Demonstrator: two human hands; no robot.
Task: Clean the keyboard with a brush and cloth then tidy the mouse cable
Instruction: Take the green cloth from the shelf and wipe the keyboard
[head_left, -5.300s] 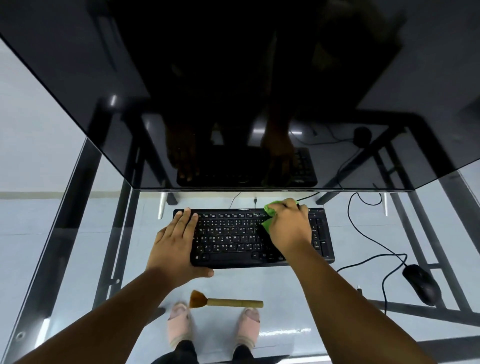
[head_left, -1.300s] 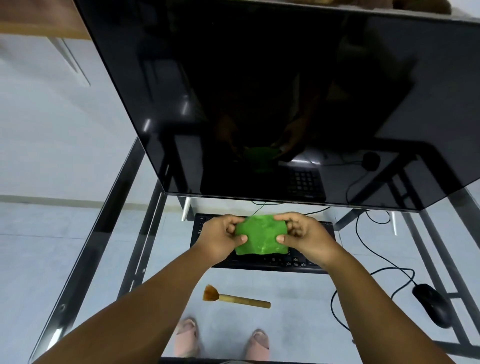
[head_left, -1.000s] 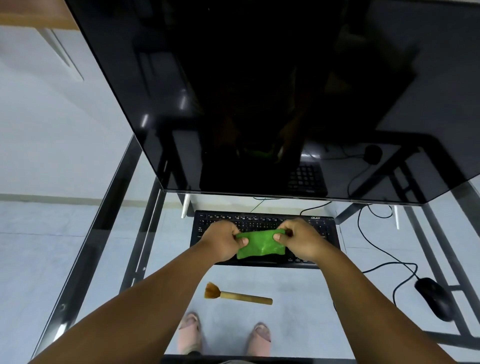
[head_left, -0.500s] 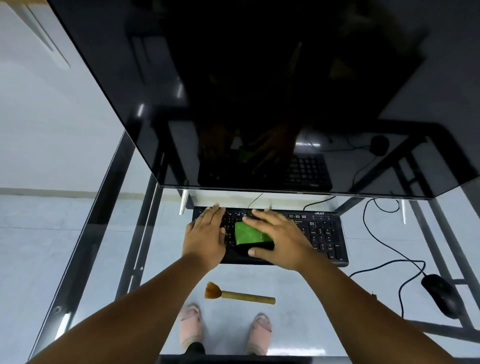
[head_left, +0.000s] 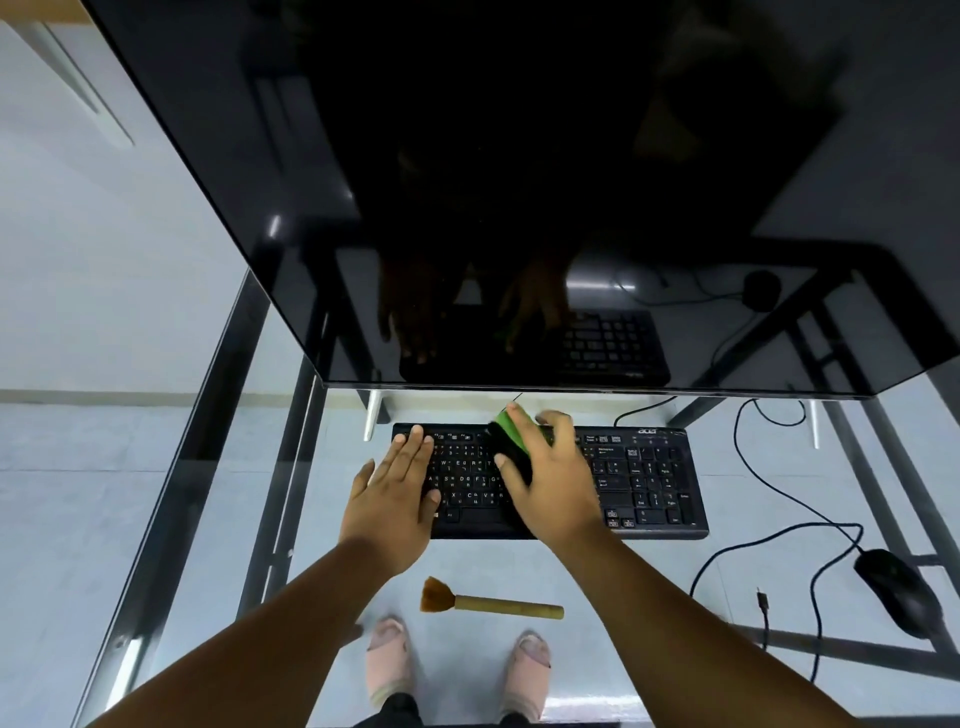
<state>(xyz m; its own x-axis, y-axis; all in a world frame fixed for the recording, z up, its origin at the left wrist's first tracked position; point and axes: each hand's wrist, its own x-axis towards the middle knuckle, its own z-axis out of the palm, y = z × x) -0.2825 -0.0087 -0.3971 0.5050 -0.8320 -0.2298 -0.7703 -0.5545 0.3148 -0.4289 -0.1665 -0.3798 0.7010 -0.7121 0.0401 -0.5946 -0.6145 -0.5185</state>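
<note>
A black keyboard (head_left: 644, 475) lies on the glass desk under the monitor's lower edge. My left hand (head_left: 397, 491) rests flat on its left end, fingers spread. My right hand (head_left: 550, 473) presses a folded green cloth (head_left: 511, 428) against the keys near the keyboard's top middle; most of the cloth is hidden under the fingers. A brush (head_left: 488, 603) with brown bristles and a wooden handle lies on the glass in front of the keyboard, untouched. A black mouse (head_left: 898, 590) sits at the right with its cable (head_left: 779, 530) looping loosely across the glass.
A large dark monitor (head_left: 519, 182) overhangs the back of the desk, close above the keyboard. The glass desk top (head_left: 260, 467) has a black metal frame along its left side and under the right. A loose plug end (head_left: 762, 600) lies near the mouse.
Both hands had been folding the cloth above the keyboard. Now the left hand lies flat on the keyboard's left end, and the right hand has slid the cloth up towards the top row.
</note>
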